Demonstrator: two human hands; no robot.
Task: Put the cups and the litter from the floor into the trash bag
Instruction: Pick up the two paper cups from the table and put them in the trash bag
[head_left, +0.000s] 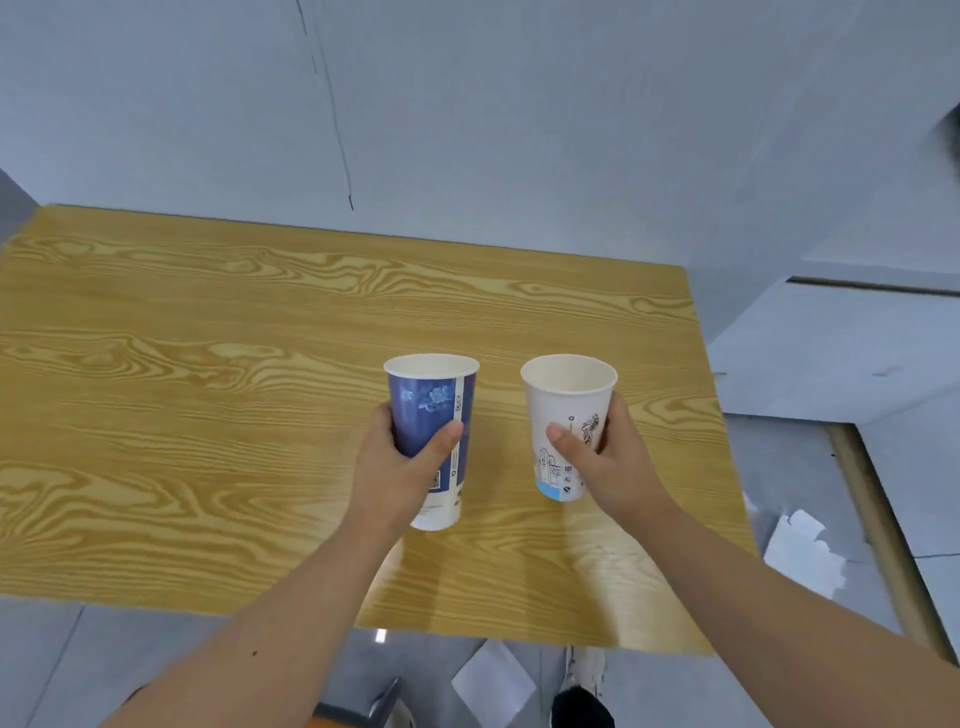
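Left hand: my left hand (395, 467) is wrapped around the tall blue paper cup with a flower print and white rim (434, 415), thumb across the front, fingers round the far side.
Blue cup: upright, mouth open upward, inside looks white; whether its base touches the tabletop or sits just above it, cannot tell.
Right hand: my right hand (605, 462) grips the shorter white paper cup with black line drawings and a pale blue band at the bottom (566, 415), thumb on the near face, fingers behind.
White cup: tilted slightly, top leaning away from my left hand, bottom edge looks lifted off the table; looks empty from what shows inside.
Cups to each other: side by side, apart, not touching; blue one in my left, white one in my right.
Table: yellow wood-grain rectangular tabletop (208, 389) under both hands, stretching well out past my left hand.
Floor litter right: crumpled white paper piece (802, 556) on the grey floor beyond the table edge, out past my right forearm.
Floor litter near: flat white paper sheet (493, 680) on the floor below the table's near edge, between my forearms.
Foot: dark and white shoe (584, 696) just beside that sheet, on my right-hand side.
Background: plain grey-white wall (519, 130) beyond the table, thin dark crack line on it.
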